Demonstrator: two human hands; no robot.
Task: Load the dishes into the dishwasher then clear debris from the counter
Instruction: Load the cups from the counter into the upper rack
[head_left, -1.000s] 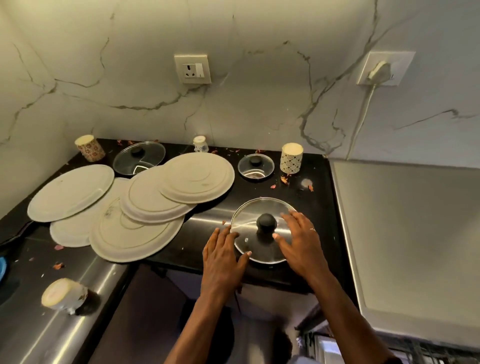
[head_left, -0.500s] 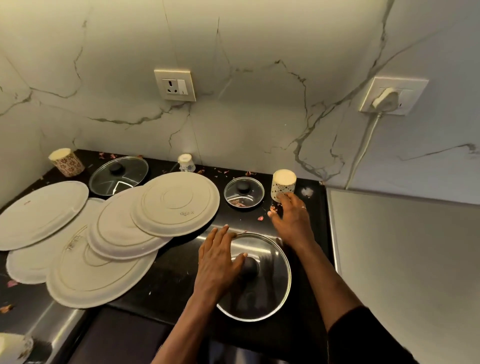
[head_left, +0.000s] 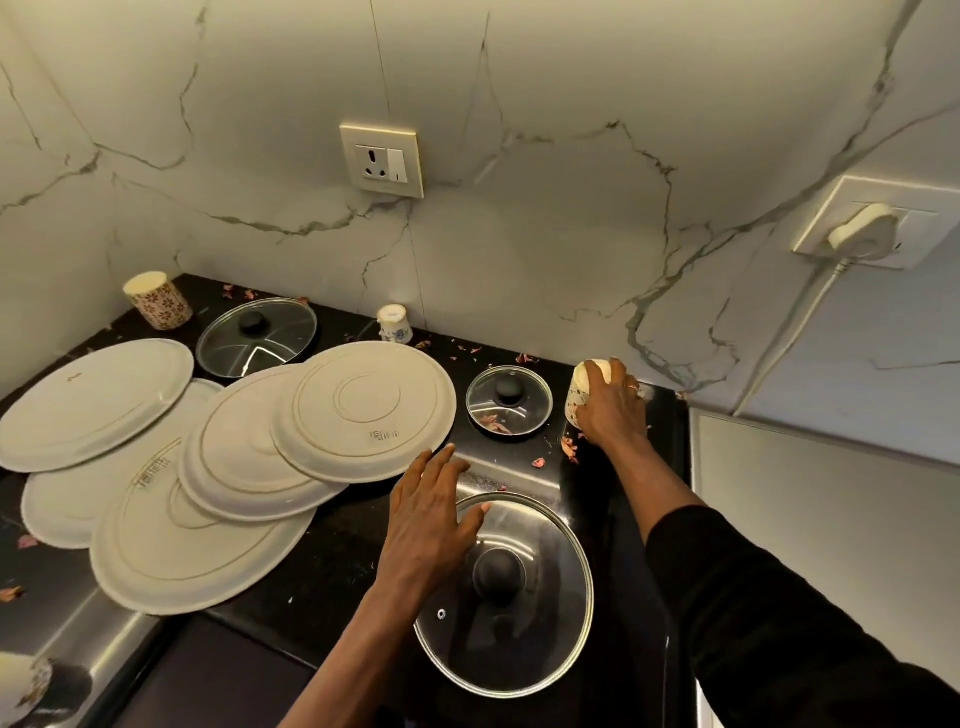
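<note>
Right grip (head_left: 614, 411) curled around patterned cup (head_left: 576, 397)

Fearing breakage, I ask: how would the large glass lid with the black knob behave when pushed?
The large glass lid is probably fragile. Its metal rim likely slides easily on the glossy black counter. Lying near the front edge, it might fall.

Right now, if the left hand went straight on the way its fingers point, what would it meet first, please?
Probably the small glass lid: the left hand points toward its left rim, just past the top plate. Depth is unclear, so it could brush that plate first.
</note>
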